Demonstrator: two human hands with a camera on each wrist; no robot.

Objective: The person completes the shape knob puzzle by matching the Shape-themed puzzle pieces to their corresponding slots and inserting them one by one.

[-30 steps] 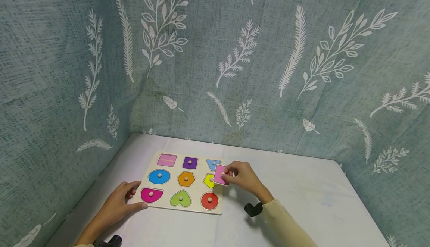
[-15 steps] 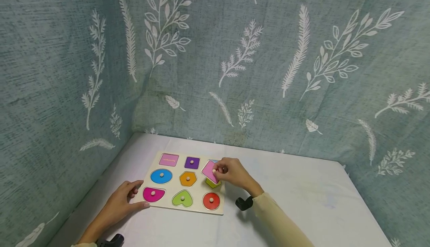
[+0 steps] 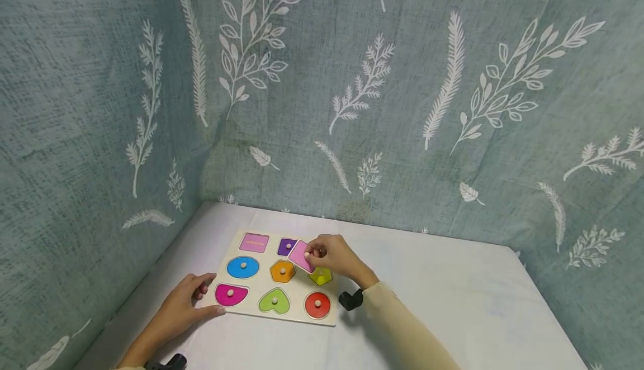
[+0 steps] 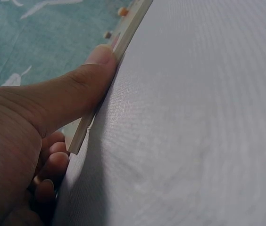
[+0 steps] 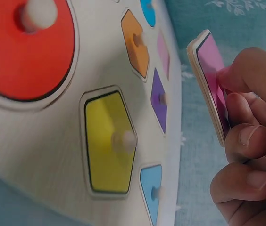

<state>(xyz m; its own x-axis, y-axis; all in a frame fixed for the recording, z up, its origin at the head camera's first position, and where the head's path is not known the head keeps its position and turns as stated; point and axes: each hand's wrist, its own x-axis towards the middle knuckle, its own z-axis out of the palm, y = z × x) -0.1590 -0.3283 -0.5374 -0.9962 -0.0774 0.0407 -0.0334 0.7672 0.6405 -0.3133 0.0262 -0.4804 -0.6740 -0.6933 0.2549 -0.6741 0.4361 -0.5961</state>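
A wooden knob puzzle board lies on the white table, bearing colored shape pieces with small round knobs. My right hand pinches a pink rectangle piece by its knob, tilted above the board's upper right part. In the right wrist view the pink piece is off the board. Its matching pink recess, with printed lettering, shows at the board's far left corner. My left hand grips the near left corner, thumb along the front edge and curled fingers at the left side.
Seated in the board are a blue oval, an orange hexagon, a purple square, a yellow pentagon, a green heart, a red circle and a magenta semicircle. A leaf-patterned cloth stands behind.
My right hand has carried the pink piece leftward across the board, from over the yellow pentagon to beside the purple square. The piece has turned. My left hand stays at the corner.
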